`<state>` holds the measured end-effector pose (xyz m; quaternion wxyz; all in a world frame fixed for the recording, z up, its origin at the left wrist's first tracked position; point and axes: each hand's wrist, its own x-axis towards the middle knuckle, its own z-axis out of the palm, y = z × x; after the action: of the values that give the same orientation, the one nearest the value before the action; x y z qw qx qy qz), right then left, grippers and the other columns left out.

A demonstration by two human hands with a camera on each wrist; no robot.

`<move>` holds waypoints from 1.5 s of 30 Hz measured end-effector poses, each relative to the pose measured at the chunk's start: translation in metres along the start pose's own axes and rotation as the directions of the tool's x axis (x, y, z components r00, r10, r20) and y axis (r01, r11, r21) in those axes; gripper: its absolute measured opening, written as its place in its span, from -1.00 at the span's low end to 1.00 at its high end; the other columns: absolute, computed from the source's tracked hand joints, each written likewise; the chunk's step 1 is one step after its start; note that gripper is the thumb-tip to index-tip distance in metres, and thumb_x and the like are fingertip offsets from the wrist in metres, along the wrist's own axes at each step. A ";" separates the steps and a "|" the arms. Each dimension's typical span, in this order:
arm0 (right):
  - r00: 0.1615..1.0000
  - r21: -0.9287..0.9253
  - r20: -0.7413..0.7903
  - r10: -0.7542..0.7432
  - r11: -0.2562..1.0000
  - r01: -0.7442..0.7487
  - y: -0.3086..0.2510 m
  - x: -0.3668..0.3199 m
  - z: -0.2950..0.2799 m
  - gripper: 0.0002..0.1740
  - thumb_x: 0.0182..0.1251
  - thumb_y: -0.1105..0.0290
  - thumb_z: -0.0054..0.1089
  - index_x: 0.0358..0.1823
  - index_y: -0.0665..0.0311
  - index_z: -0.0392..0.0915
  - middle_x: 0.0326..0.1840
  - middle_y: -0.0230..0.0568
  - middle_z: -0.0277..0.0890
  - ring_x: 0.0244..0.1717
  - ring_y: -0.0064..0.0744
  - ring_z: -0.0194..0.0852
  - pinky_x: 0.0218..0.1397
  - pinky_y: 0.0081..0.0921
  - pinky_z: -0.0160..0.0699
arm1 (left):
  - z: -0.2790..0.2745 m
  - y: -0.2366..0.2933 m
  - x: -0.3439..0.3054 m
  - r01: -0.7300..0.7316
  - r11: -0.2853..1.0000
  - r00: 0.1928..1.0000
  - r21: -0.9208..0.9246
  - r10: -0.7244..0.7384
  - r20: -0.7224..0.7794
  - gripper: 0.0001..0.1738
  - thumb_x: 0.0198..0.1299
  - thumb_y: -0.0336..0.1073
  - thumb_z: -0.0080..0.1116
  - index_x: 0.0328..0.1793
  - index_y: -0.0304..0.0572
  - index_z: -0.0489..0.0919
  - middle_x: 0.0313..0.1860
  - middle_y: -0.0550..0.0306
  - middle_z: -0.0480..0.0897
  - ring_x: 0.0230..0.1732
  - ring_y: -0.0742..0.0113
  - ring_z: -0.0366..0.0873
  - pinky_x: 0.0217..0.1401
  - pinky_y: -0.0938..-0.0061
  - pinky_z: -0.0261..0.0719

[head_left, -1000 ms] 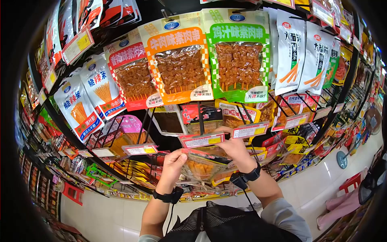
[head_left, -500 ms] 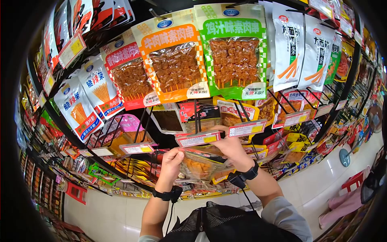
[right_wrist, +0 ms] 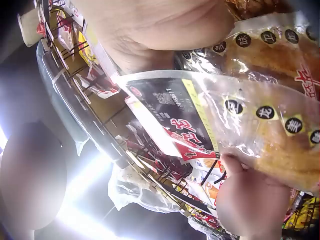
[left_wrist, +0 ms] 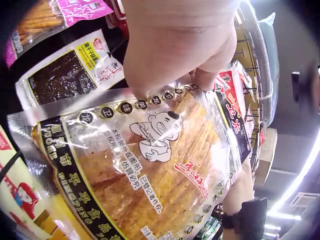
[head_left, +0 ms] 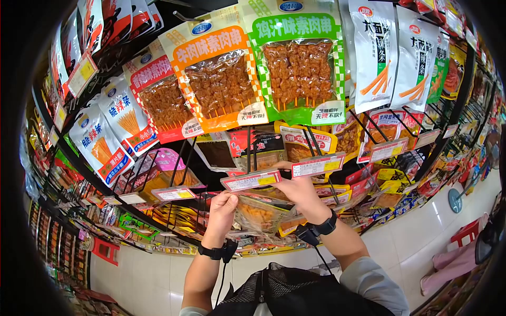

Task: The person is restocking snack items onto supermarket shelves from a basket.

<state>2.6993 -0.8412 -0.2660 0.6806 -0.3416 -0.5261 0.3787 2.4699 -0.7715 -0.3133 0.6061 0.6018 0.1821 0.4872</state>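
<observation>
Relative to the first head view, the green skewer packet and orange skewer packet are displaced up and to the left; the top edge of the green unit is now cut off. The price label above the held packet has shifted left, more than the left hand. The red stool and floor disc appear farther right and slightly higher

Shop — price-tagged snack racks
</observation>
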 end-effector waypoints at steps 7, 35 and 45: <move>0.996 -0.019 -0.001 -0.091 0.996 0.091 0.003 0.004 0.005 -0.63 0.28 0.67 0.22 0.12 0.39 0.47 -0.05 -0.28 0.57 -0.01 -0.58 0.53 0.11 -0.55 0.54 | 0.005 0.007 0.005 -0.011 0.998 1.000 -0.061 0.010 -0.006 -0.67 0.38 -0.18 0.20 0.03 -0.33 0.67 0.06 0.00 0.71 0.11 0.23 0.63 0.28 0.31 0.48; 0.955 -0.355 -0.150 -0.256 0.915 0.190 0.026 -0.032 -0.020 -0.58 0.40 0.36 0.28 0.20 0.39 0.47 0.07 -0.20 0.58 0.05 -0.50 0.52 0.15 -0.47 0.51 | 0.019 0.020 -0.028 -0.001 0.973 0.967 -0.233 -0.058 -0.249 -0.86 0.44 -0.36 0.08 -0.09 -0.24 0.62 -0.10 0.27 0.64 -0.03 0.51 0.51 0.19 0.52 0.35; 0.999 -0.128 -0.004 0.039 0.991 -0.039 0.000 -0.042 0.013 -0.67 0.45 0.29 0.24 0.02 0.44 0.63 -0.17 -0.24 0.70 -0.14 -0.61 0.56 -0.01 -0.55 0.54 | 0.053 0.025 -0.029 -0.021 0.996 0.988 -0.088 0.007 -0.154 -0.89 0.43 -0.38 0.11 -0.02 -0.24 0.54 -0.05 0.21 0.67 -0.03 0.56 0.54 0.12 0.55 0.44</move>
<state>2.6800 -0.8774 -0.2823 0.6500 -0.3949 -0.5421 0.3573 2.4900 -0.8292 -0.2896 0.6131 0.5360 0.2021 0.5440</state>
